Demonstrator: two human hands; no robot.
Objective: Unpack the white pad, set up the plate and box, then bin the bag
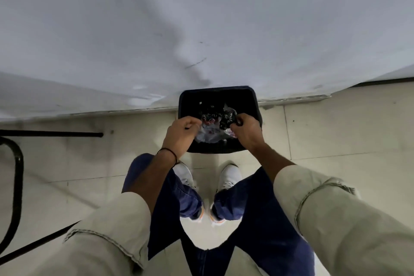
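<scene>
A black bin [253, 101] stands on the tiled floor against a white wall, right in front of my feet. Over its opening I hold a crumpled clear plastic bag [210, 133] with red and black print. My left hand [181, 132] pinches the bag's left edge, fingers closed. My right hand [245, 129] grips its right side, fingers curled in. The bag hangs between both hands just above the bin's near rim. Dark scraps lie inside the bin. The white pad, plate and box are out of view.
A white wall [201, 29] fills the upper half, with a low skirting ledge [291, 99] at its base. Black metal furniture legs [15, 175] stand at the left on the floor. My white shoes [229, 177] are close to the bin.
</scene>
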